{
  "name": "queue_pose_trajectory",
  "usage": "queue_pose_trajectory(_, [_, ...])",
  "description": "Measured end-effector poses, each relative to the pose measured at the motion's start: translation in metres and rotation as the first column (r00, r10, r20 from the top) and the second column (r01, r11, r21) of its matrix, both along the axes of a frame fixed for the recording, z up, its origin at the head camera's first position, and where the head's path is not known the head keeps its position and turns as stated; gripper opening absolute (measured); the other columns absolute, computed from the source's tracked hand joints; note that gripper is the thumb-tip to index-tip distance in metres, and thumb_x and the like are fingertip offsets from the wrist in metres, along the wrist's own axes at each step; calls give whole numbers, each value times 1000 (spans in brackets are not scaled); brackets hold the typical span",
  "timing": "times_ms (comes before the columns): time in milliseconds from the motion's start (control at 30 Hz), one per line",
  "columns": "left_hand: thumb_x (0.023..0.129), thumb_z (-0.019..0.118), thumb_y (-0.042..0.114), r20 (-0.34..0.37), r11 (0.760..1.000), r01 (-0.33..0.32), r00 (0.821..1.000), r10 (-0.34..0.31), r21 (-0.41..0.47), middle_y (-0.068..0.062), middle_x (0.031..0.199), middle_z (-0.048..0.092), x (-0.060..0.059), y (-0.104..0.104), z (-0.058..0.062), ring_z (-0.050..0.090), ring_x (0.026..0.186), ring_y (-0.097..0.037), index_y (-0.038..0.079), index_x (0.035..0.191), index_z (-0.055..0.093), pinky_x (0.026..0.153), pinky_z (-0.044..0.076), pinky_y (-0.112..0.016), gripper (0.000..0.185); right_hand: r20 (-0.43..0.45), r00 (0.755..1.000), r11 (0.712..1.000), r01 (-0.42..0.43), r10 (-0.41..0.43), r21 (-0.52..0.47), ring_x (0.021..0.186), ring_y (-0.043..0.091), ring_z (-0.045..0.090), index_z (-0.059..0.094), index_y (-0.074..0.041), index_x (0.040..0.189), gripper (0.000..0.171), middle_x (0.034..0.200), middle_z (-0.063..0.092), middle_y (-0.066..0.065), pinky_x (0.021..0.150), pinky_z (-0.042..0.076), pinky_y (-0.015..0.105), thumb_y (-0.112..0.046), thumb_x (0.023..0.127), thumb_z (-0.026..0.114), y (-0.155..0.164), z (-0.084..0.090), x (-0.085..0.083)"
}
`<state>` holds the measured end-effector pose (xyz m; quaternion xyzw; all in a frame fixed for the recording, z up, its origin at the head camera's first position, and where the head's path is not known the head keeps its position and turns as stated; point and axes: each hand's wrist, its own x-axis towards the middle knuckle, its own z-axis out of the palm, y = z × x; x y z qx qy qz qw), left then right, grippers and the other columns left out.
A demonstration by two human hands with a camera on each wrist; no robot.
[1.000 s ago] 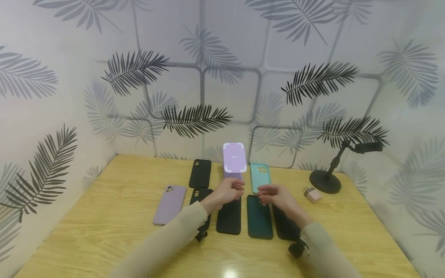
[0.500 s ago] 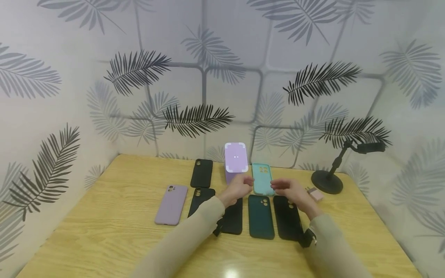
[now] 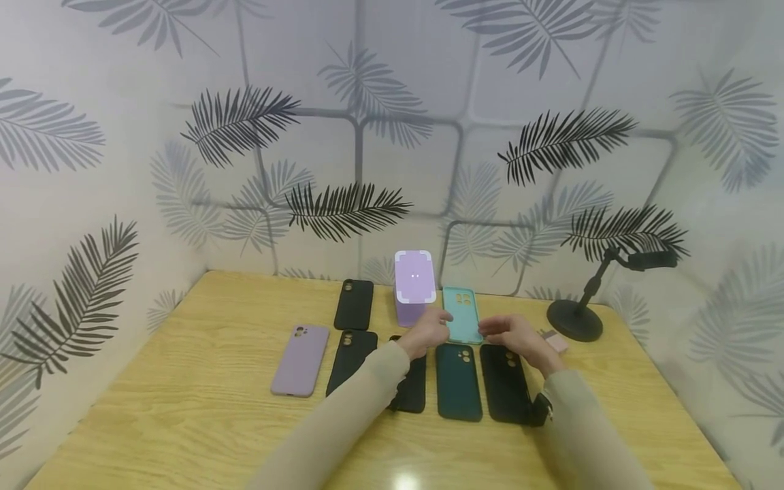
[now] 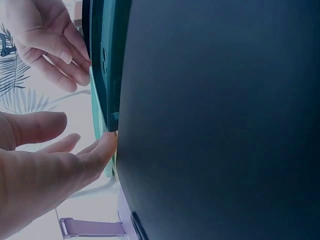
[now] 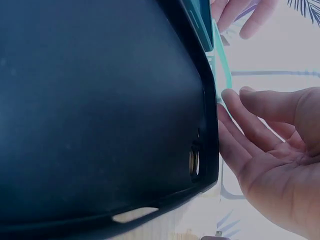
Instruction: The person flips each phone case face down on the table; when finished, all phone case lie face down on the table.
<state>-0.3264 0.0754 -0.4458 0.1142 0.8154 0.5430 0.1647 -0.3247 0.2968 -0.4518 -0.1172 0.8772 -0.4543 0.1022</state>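
A turquoise phone case (image 3: 463, 314) lies on the table, its inner side up, between my two hands. My left hand (image 3: 427, 331) is at its left edge and my right hand (image 3: 513, 333) at its right edge, fingers extended and relaxed. In the right wrist view, fingertips (image 5: 230, 95) are at the edge of the turquoise case (image 5: 221, 62); firm contact is unclear. Nearer me lie a dark green phone case (image 3: 458, 382) and a black phone case (image 3: 503, 384). My left wrist partly covers another black phone case (image 3: 415, 386).
Two black phone cases (image 3: 354, 304) and a lilac phone case (image 3: 300, 361) lie to the left. A purple box (image 3: 415, 286) stands behind my left hand. At right are a black stand (image 3: 576, 318) and a pink plug adapter (image 3: 556, 340), partly hidden by my right hand.
Both hands have moved to the right, and now flank the turquoise case. Over the last half second my left hand shifts slightly further right; the right hand barely moves. The cases stay put.
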Motion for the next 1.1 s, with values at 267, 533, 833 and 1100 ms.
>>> queue_pose_trajectory(267, [78, 43, -15, -14, 997, -37, 999, 38, 63, -25, 145, 45, -2, 8, -1, 49, 124, -35, -2, 141, 48, 92, 50, -41, 65, 21, 999, 998, -28, 29, -55, 120, 43, 57, 50, 15, 133, 41, 126, 60, 33, 95, 55, 41, 3, 94, 56, 4, -1, -4])
queue_pose_trajectory(533, [80, 50, -14, -6, 966, -99, 995, 103, 240, -27, 139, 50, 1, 14, 3, 53, 123, -36, -4, 139, 49, 94, 53, -42, 60, 72, 997, 996, 21, -15, -88, 120, 39, 60, 47, 12, 137, 45, 129, 59, 31, 95, 55, 42, -8, 98, 57, 5, -1, -10])
queue_pose_trajectory(833, [83, 49, -19, 6, 932, -53, 999, 54, 358, -25, 137, 54, -1, 24, 3, 55, 125, -35, -8, 133, 53, 100, 52, -40, 51, 116, 993, 994, 12, 0, -106, 118, 30, 62, 48, 6, 140, 57, 128, 63, 23, 102, 51, 43, -38, 103, 51, -2, 1, -16])
queue_pose_trajectory(1100, [87, 46, -14, -23, 959, -14, 999, 21, 285, -19, 132, 60, 0, 26, 1, 56, 125, -33, -1, 132, 58, 108, 45, -46, 48, 146, 989, 989, 29, -7, -144, 117, 32, 63, 41, 7, 145, 68, 132, 59, 27, 101, 51, 46, -46, 102, 47, -6, 3, -21])
